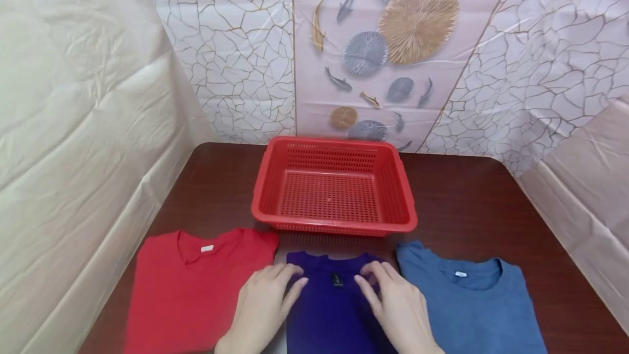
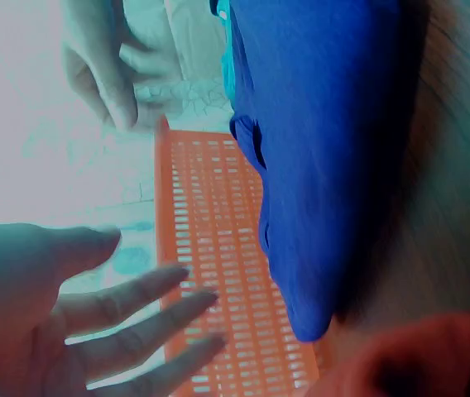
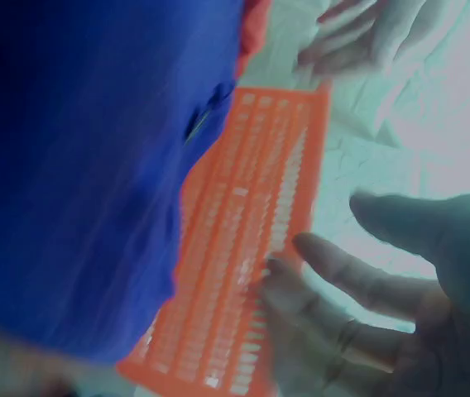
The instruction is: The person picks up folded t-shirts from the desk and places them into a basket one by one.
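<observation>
A folded dark purple-blue T-shirt [image 1: 324, 316] with a black neck label lies on the table, between a folded red T-shirt [image 1: 182, 299] and a folded steel-blue T-shirt [image 1: 484, 316]. Over its left shoulder area is my left hand [image 1: 260, 305]; my right hand [image 1: 400, 305] is over the right one. Seen from the left wrist, the left hand [image 2: 94, 322] has spread, loosely bent fingers that stand apart from the shirt. Likewise, in the right wrist view, the right hand [image 3: 384, 306] has its thumb and fingers apart, with nothing between them.
A red plastic basket [image 1: 334, 225] with perforated walls stands behind the shirts, with its bottom bare. The dark brown table [image 1: 457, 195] reaches back to a patterned cloth backdrop [image 1: 245, 53]. Pale cloth [image 1: 98, 124] hangs along the left side.
</observation>
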`<state>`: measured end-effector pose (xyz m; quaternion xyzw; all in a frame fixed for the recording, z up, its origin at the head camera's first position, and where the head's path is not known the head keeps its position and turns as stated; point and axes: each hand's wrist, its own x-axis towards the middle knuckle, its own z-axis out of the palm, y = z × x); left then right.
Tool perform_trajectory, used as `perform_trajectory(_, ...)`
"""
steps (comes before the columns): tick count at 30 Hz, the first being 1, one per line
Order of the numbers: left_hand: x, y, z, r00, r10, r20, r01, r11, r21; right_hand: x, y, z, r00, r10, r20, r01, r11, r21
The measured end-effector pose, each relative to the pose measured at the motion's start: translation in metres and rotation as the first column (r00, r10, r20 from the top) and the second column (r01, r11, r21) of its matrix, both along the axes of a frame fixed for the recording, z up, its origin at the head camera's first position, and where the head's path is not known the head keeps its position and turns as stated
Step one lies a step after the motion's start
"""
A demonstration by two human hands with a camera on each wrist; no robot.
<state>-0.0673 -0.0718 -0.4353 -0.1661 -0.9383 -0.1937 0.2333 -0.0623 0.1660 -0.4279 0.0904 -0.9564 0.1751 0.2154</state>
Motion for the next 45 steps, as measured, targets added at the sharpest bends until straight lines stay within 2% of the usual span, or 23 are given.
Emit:
perform_trajectory(2, -0.002, -0.003, 0.002, 0.999, 0.049, 0.011, -0.050, 0.999, 0.015, 0.000, 0.009, 0.000, 0.997, -0.068, 0.031, 0.069, 0.998, -0.015)
perform_trajectory(4, -0.004, -0.007, 0.002, 0.993, 0.105, 0.057, -0.105, 0.994, 0.007, 0.000, 0.018, -0.001, 0.989, -0.124, 0.081, 0.123, 0.992, 0.010)
perform_trajectory(7, -0.009, -0.011, -0.001, 0.983, 0.138, 0.118, -0.138, 0.990, -0.006, 0.000, 0.032, -0.004, 0.969, -0.182, 0.164, 0.173, 0.982, 0.070)
perform_trajectory(10, -0.012, -0.012, -0.010, 0.980, 0.128, 0.155, -0.126, 0.992, -0.018, -0.001, 0.041, -0.010, 0.939, -0.212, 0.271, 0.185, 0.975, 0.122)
perform_trajectory(14, -0.014, -0.011, -0.023, 0.974, 0.079, 0.211, -0.077, 0.997, -0.017, -0.003, 0.042, -0.019, 0.890, -0.211, 0.404, 0.165, 0.975, 0.148)
perform_trajectory(17, -0.015, -0.008, -0.028, 0.958, 0.029, 0.285, -0.034, 0.999, 0.014, -0.002, 0.039, -0.025, 0.861, -0.199, 0.468, 0.148, 0.979, 0.144)
perform_trajectory(19, -0.015, -0.006, -0.030, 0.937, -0.012, 0.348, -0.007, 0.999, 0.053, -0.002, 0.036, -0.028, 0.848, -0.189, 0.495, 0.145, 0.981, 0.126)
perform_trajectory(20, -0.015, -0.005, -0.031, 0.920, -0.036, 0.390, 0.006, 0.997, 0.079, -0.002, 0.034, -0.030, 0.844, -0.180, 0.505, 0.143, 0.983, 0.111)
perform_trajectory(24, -0.015, -0.002, -0.031, 0.838, -0.133, 0.530, 0.026, 0.978, 0.205, -0.002, 0.028, -0.035, 0.815, -0.126, 0.566, 0.140, 0.990, 0.019)
perform_trajectory(27, -0.014, -0.001, -0.030, 0.776, -0.228, 0.588, 0.034, 0.946, 0.322, -0.001, 0.024, -0.037, 0.794, -0.065, 0.604, 0.131, 0.989, -0.065)
perform_trajectory(29, -0.014, -0.002, -0.029, 0.722, -0.311, 0.618, 0.032, 0.907, 0.420, -0.001, 0.023, -0.037, 0.784, -0.023, 0.621, 0.129, 0.983, -0.127)
perform_trajectory(30, -0.014, -0.003, -0.029, 0.685, -0.361, 0.632, 0.020, 0.877, 0.480, -0.001, 0.023, -0.037, 0.777, 0.005, 0.630, 0.130, 0.977, -0.168)
perform_trajectory(32, -0.014, -0.003, -0.029, 0.593, -0.465, 0.657, -0.033, 0.801, 0.598, 0.000, 0.024, -0.036, 0.762, 0.089, 0.641, 0.123, 0.952, -0.279)
perform_trajectory(33, -0.014, -0.004, -0.030, 0.545, -0.517, 0.660, -0.071, 0.756, 0.651, 0.000, 0.025, -0.035, 0.747, 0.157, 0.646, 0.112, 0.928, -0.355)
perform_trajectory(34, -0.014, -0.004, -0.030, 0.499, -0.563, 0.659, -0.114, 0.711, 0.694, 0.000, 0.026, -0.035, 0.727, 0.233, 0.646, 0.101, 0.895, -0.435)
perform_trajectory(35, -0.013, -0.004, -0.030, 0.453, -0.606, 0.653, -0.165, 0.663, 0.730, -0.001, 0.027, -0.034, 0.696, 0.318, 0.643, 0.099, 0.845, -0.525)
perform_trajectory(36, -0.013, -0.004, -0.031, 0.411, -0.651, 0.639, -0.212, 0.613, 0.761, -0.001, 0.028, -0.034, 0.658, 0.401, 0.637, 0.107, 0.788, -0.607)
perform_trajectory(37, -0.013, -0.004, -0.032, 0.376, -0.688, 0.621, -0.255, 0.568, 0.783, -0.002, 0.029, -0.034, 0.617, 0.476, 0.626, 0.128, 0.725, -0.677)
perform_trajectory(39, -0.013, -0.004, -0.035, 0.327, -0.755, 0.568, -0.332, 0.471, 0.817, -0.003, 0.032, -0.035, 0.530, 0.599, 0.601, 0.206, 0.596, -0.776)
perform_trajectory(41, -0.014, -0.004, -0.038, 0.297, -0.803, 0.516, -0.393, 0.389, 0.833, -0.004, 0.036, -0.037, 0.466, 0.672, 0.576, 0.301, 0.492, -0.817)
perform_trajectory(43, -0.015, -0.005, -0.039, 0.280, -0.841, 0.463, -0.427, 0.322, 0.845, -0.005, 0.040, -0.039, 0.425, 0.707, 0.565, 0.378, 0.428, -0.821)
perform_trajectory(45, -0.015, -0.008, -0.039, 0.265, -0.873, 0.410, -0.441, 0.268, 0.856, -0.005, 0.044, -0.039, 0.401, 0.744, 0.534, 0.425, 0.366, -0.828)
